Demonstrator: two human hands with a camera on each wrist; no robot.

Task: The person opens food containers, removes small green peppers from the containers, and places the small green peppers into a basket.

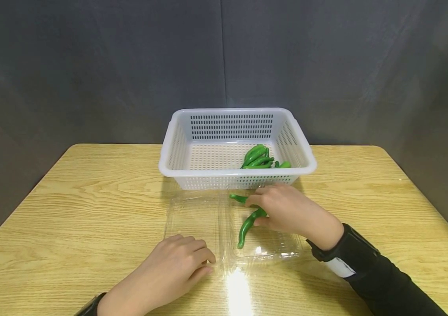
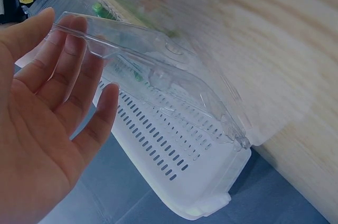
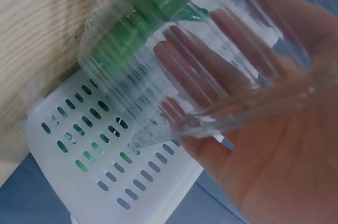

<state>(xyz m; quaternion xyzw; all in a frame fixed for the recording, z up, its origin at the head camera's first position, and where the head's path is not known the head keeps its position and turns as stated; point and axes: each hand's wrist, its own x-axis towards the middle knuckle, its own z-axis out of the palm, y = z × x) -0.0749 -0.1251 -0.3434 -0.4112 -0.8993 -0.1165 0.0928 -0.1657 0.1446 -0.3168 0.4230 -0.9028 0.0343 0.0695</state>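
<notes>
A clear hinged plastic box (image 1: 196, 215) lies opened flat, and its right half holds green peppers (image 1: 247, 228). Over that half is my right hand (image 1: 287, 210), thumb and index finger apart around the pepper ends. In the right wrist view, its spread fingers (image 3: 195, 71) show through the ribbed clear wall, near a thick green pepper (image 3: 148, 12). My left hand (image 1: 176, 261) rests at the front edge of the left half. In the left wrist view its relaxed fingers (image 2: 79, 92) overlap the clear rim (image 2: 100, 47), with the thumb tip right at it.
Behind the box stands a white slotted basket (image 1: 235, 172), with several more green peppers (image 1: 257, 154) in its right side. Both sit on a wood-grain table (image 1: 89, 197). A dark grey cloth backdrop (image 1: 129, 66) rises behind the table.
</notes>
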